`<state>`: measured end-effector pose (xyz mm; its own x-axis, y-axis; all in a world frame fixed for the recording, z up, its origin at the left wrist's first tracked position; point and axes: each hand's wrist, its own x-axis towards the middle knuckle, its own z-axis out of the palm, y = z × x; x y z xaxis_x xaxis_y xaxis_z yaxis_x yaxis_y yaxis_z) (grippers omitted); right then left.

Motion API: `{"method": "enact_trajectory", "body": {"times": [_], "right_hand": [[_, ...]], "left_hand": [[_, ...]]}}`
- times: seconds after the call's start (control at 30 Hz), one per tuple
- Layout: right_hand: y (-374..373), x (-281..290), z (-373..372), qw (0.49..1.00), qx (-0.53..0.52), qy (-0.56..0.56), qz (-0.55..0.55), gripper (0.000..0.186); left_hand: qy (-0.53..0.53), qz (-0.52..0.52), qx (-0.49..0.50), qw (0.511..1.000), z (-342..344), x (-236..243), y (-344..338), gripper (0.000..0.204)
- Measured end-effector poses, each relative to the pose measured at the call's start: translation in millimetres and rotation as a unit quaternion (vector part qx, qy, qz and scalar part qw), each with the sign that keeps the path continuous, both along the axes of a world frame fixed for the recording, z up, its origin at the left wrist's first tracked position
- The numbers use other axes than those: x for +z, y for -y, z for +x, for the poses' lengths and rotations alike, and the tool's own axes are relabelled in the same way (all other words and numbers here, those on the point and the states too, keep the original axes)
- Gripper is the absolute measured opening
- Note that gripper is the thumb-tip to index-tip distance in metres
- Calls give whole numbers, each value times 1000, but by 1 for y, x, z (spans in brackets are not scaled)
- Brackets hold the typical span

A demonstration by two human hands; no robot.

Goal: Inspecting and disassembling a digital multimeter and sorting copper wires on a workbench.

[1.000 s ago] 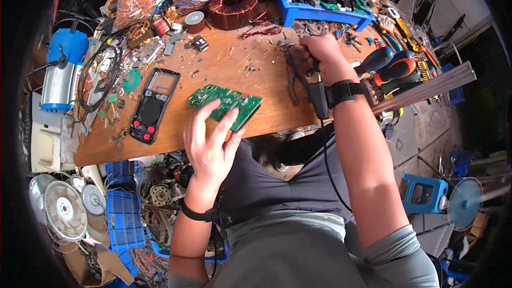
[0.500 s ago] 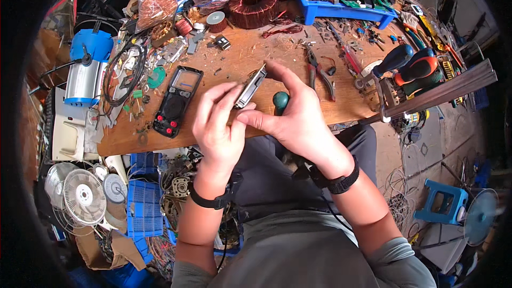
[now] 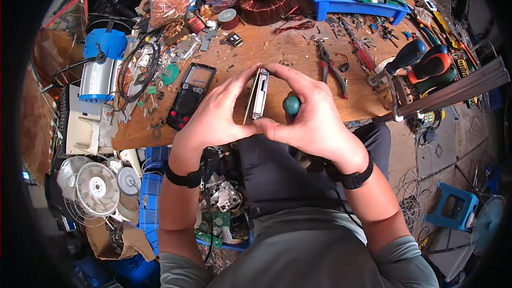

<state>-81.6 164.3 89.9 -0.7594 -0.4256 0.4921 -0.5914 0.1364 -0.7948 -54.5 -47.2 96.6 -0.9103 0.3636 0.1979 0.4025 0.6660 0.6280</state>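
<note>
Green-topped tool handle (image 3: 291, 105), rounded end showing, gripped in the right hand (image 3: 314, 114) together with one edge of a circuit board (image 3: 259, 94). Board held on edge, upright, above the near rim of the wooden surface (image 3: 298, 48), between both hands. Left hand (image 3: 216, 114): fingers closed on the board's left side, fingertips meeting those of the right hand over its top. Both hands clamped on the board, thumbs touching below it. Black bands on both wrists.

Surface items, left of the hands: black multimeter (image 3: 191, 95), lying flat, just beside the left hand; coiled black cable (image 3: 140, 69); blue and silver motor (image 3: 101, 66) at the far left edge. Right of the hands: pliers (image 3: 332, 66), near the right hand; orange and black handled tool (image 3: 434, 66), further right. Far side: copper-wound ring coil (image 3: 264, 4); two clear bags of copper wire (image 3: 169, 4); blue tray (image 3: 357, 4) of parts.

Floor, lower left: small white fans (image 3: 96, 184).
</note>
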Motion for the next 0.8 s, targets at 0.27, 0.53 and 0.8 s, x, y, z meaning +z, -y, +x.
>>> {"method": "enact_trajectory", "body": {"times": [0.27, 0.53, 0.8], "right_hand": [[-18, 7, -10, 996, 58, 64, -38, 69], [-39, 38, -6, 936, 150, 285, -141, 64], [-39, 34, 4, 953, 125, 253, -107, 70]], "left_hand": [[35, 53, -29, 998, -8, 10, 3, 88], [172, 199, -37, 964, 12, 25, 0, 93], [180, 281, -17, 943, 18, 19, -20, 90]]}}
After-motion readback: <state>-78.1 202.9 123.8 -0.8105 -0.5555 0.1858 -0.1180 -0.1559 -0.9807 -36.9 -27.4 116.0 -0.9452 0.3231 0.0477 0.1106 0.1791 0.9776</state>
